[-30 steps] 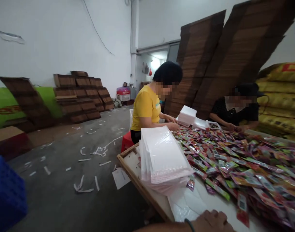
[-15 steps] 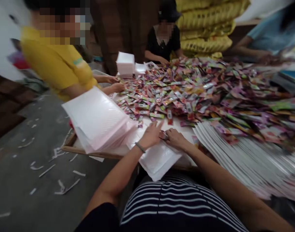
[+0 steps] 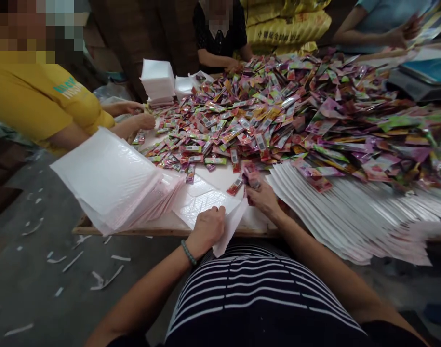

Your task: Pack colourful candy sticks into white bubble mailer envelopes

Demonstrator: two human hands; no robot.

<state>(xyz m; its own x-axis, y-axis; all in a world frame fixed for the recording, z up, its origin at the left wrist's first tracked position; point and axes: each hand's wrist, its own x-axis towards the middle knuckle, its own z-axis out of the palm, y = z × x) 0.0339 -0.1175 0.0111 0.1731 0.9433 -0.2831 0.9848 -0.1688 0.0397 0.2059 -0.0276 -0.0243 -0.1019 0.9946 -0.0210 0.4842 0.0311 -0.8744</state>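
My left hand (image 3: 207,228) is closed on the near edge of a white bubble mailer (image 3: 200,195), which lies partly on the table's front edge. The mailer's near corner is lifted toward my body. To the right, my right hand (image 3: 263,196) grips a few small printed sachets (image 3: 250,174) just beside the mailer. One loose sachet (image 3: 235,185) lies on the table by those fingers. Beyond both hands spreads a large heap of colourful sachets (image 3: 220,130).
Left on the table leans a stack of white bubble mailers (image 3: 104,173). A fanned row of filled-looking mailers (image 3: 328,217) lies at right. Across the table work a person in yellow (image 3: 75,101), one in black (image 3: 220,43) and one in light blue (image 3: 382,24). Paper strips litter the floor.
My left hand has moved down and left from the table and now grips the mailer's edge. My right hand has lifted a few sachets off the mailer. The view has shifted right.
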